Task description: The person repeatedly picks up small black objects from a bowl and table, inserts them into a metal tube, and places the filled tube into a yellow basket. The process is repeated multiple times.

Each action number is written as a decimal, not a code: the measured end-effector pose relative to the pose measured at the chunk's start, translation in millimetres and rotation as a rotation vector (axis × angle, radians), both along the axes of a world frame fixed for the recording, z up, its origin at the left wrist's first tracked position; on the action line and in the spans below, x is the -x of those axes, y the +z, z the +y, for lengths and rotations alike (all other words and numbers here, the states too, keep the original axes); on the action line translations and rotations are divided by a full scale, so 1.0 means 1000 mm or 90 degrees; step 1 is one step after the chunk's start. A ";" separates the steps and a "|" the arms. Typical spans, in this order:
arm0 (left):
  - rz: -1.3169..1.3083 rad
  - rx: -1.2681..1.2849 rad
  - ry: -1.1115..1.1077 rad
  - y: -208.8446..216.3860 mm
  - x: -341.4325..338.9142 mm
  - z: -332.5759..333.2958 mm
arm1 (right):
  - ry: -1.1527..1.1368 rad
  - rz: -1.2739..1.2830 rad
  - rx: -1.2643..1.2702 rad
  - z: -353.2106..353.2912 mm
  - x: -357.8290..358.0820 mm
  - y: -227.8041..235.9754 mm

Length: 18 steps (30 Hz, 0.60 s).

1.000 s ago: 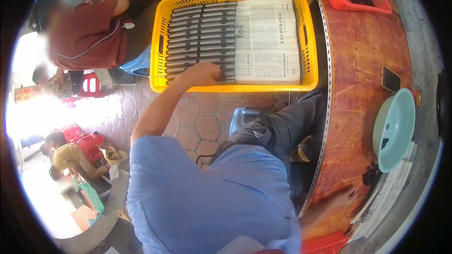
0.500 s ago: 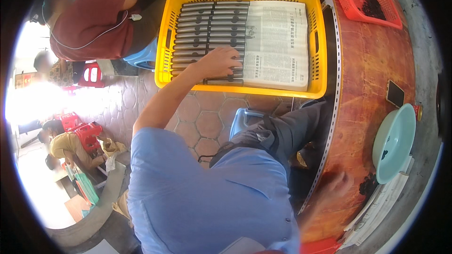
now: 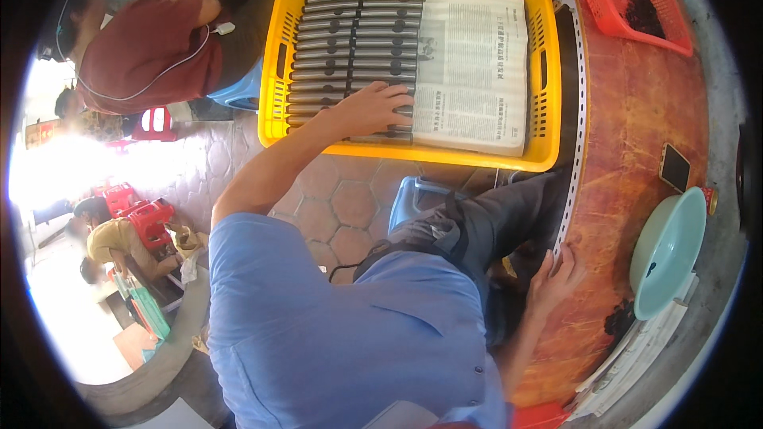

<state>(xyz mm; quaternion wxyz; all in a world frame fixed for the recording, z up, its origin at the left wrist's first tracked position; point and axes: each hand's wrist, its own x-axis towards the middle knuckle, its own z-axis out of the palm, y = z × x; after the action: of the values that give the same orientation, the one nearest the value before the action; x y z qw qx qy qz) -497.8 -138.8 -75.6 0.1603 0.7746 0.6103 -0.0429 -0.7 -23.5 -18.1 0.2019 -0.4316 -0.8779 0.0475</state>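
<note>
A yellow plastic basket point(image 3: 548, 111) holds two columns of dark grey metal rods point(image 3: 326, 44) lying side by side, with black round spots on many. To their right, a folded newspaper point(image 3: 477, 63) covers the basket's other half. My left hand point(image 3: 369, 111) lies over the nearest rods, fingers spread, the tips reaching the newspaper's edge. The rods beneath the palm are hidden. At the side edge of the wood-patterned table point(image 3: 628, 135), my right hand point(image 3: 554, 280) rests with its fingers apart and nothing in them.
On the table stand a red basket point(image 3: 592, 8) of small black pieces, a phone point(image 3: 675, 167) and a pale green basin point(image 3: 648, 270). Black pieces point(image 3: 620, 318) lie near the basin. A blue stool point(image 3: 404, 202) is below. A co-worker in a dark red shirt point(image 3: 147, 52) sits at left.
My right hand, blurred over the table before, has moved up and left to the table's edge. My left hand stays on the rods, its fingers shifted slightly.
</note>
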 end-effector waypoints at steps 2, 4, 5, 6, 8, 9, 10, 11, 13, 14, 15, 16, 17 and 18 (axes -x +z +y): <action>-0.007 0.001 0.002 0.000 0.000 -0.003 | -0.014 0.035 0.034 0.001 -0.002 -0.002; -0.024 0.004 0.009 0.004 0.002 -0.003 | -0.028 0.071 0.066 0.002 -0.003 -0.003; -0.025 0.014 0.026 0.004 0.003 -0.005 | -0.027 0.085 0.079 0.002 -0.004 -0.003; -0.027 0.023 0.044 0.005 0.005 -0.007 | -0.026 0.099 0.093 0.003 -0.004 -0.002; -0.039 0.008 0.085 0.007 0.007 -0.012 | -0.028 0.119 0.120 0.004 -0.006 0.000; -0.049 -0.016 0.106 0.010 0.008 -0.015 | -0.033 0.126 0.133 0.003 -0.006 0.000; -0.060 -0.040 0.128 0.012 0.010 -0.017 | -0.038 0.133 0.146 0.002 -0.005 0.001; -0.060 -0.049 0.155 0.011 0.014 -0.021 | -0.041 0.135 0.151 0.002 -0.005 0.003; -0.060 -0.066 0.215 0.010 0.021 -0.027 | -0.043 0.140 0.162 0.001 -0.003 0.005; -0.067 -0.034 0.231 0.011 0.022 -0.030 | -0.040 0.131 0.157 0.002 -0.005 0.004; -0.075 -0.004 0.247 0.017 0.021 -0.032 | -0.036 0.121 0.150 0.003 -0.007 0.003; -0.083 0.027 0.262 0.022 0.020 -0.033 | -0.033 0.112 0.143 0.004 -0.008 0.003; -0.090 0.065 0.259 0.025 0.019 -0.034 | -0.038 0.125 0.153 0.003 -0.007 0.003; -0.096 0.102 0.255 0.028 0.016 -0.033 | -0.044 0.140 0.163 0.002 -0.005 0.003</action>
<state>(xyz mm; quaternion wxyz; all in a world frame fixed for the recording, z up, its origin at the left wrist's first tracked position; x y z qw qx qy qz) -513.5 -172.1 -47.9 0.2715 0.6239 0.7329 -0.0008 4.3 -21.7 -14.8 0.2419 -0.4759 -0.8219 0.1986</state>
